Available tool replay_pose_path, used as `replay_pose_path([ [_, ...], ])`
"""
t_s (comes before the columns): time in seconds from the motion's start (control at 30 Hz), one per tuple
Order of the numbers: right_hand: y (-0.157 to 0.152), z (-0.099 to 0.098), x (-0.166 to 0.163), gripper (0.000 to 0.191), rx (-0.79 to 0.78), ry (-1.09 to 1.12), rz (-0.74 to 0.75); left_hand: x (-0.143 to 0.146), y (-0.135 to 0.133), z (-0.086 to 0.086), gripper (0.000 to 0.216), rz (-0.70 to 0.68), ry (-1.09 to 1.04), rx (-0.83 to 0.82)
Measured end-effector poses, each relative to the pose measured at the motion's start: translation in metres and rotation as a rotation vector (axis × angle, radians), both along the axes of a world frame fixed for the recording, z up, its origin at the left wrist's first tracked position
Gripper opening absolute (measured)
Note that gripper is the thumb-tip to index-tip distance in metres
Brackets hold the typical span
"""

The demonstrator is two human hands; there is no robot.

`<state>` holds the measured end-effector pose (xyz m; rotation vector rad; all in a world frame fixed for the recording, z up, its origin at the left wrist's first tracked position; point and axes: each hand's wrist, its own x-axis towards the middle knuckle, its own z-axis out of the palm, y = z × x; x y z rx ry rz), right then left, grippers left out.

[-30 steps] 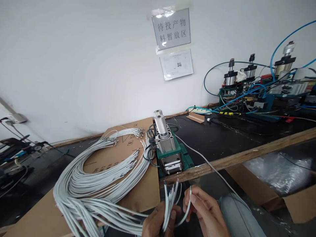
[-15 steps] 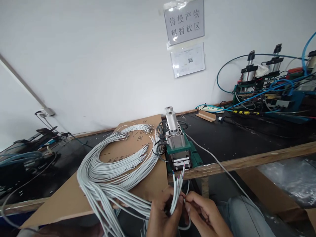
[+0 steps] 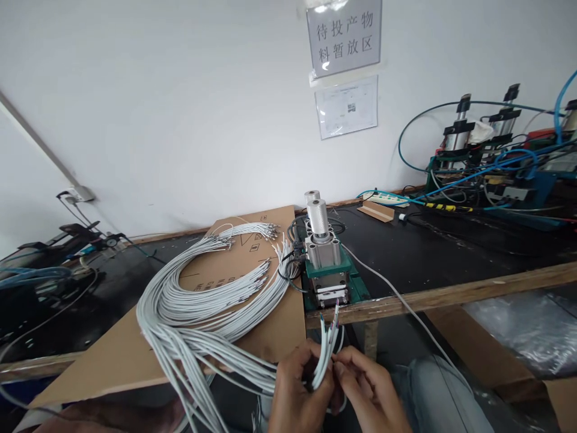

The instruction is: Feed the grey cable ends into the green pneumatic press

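My left hand [image 3: 295, 391] is closed round a bunch of grey wires [image 3: 325, 352] whose stripped coloured tips point up toward a small green pneumatic press [image 3: 325, 270] at the bench edge. My right hand [image 3: 365, 391] pinches one wire of that bunch just beside my left thumb. The rest of the grey wires [image 3: 198, 307] loop back in a big coil over a cardboard sheet [image 3: 112, 361], with their far ends fanned out near the press.
The black bench [image 3: 428, 252] has a wooden front edge [image 3: 451, 294]. More pneumatic machines with blue hoses [image 3: 491, 156] stand at the back right, and a power strip [image 3: 383, 197] lies by the wall. A wall sign [image 3: 345, 37] hangs above. Cardboard boxes [image 3: 518, 361] sit under the bench.
My right hand has moved left and brought its single wire in to the bunch in my left hand. The view has swung slightly left and down.
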<state>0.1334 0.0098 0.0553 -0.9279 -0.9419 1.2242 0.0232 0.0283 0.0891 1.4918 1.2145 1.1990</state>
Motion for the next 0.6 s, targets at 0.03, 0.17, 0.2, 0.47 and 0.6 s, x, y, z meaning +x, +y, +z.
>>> replay_pose_path([
  [0.03,0.000,0.000,-0.002,0.049,-0.030,0.054,0.012,0.000,0.000,-0.003,0.018,0.001,0.019,0.003],
  [0.17,0.003,-0.004,-0.005,0.048,-0.094,0.157,0.037,-0.002,0.000,-0.013,0.017,0.025,0.168,0.151],
  [0.2,0.003,-0.006,-0.004,0.047,-0.093,0.160,0.036,-0.003,0.000,-0.015,0.016,0.038,0.207,0.202],
  [0.47,0.005,-0.012,0.007,0.031,0.015,0.059,0.073,-0.002,-0.003,-0.011,0.010,0.014,0.186,0.159],
  [0.6,0.004,-0.017,0.000,0.029,0.042,0.094,0.057,-0.002,-0.003,0.001,0.003,-0.079,0.020,-0.067],
])
